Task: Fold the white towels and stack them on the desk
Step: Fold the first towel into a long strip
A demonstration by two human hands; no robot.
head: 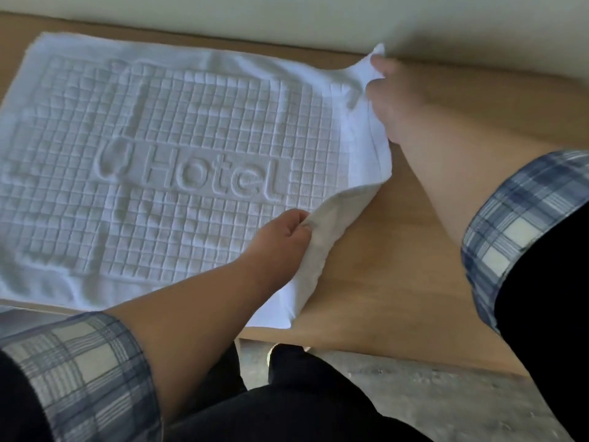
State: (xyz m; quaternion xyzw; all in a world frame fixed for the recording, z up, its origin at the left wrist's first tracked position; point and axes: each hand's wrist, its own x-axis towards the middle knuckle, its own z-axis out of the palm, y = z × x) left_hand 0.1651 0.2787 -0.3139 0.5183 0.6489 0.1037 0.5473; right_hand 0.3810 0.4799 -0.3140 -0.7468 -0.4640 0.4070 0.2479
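A white towel (178,148) with a raised grid pattern and the word "Hotel" lies spread flat on the wooden desk (398,266). Its right edge is lifted off the desk and curled over. My left hand (280,232) pinches the near right corner of the towel. My right hand (395,100) grips the far right corner, close to the wall. Both forearms reach in from below, with plaid sleeves rolled back.
A pale wall (287,17) runs along the desk's far edge. The desk's near edge (350,346) crosses the lower part of the view, with grey floor (414,397) and my dark trousers (287,393) below it. The towel's left side reaches the frame's edge.
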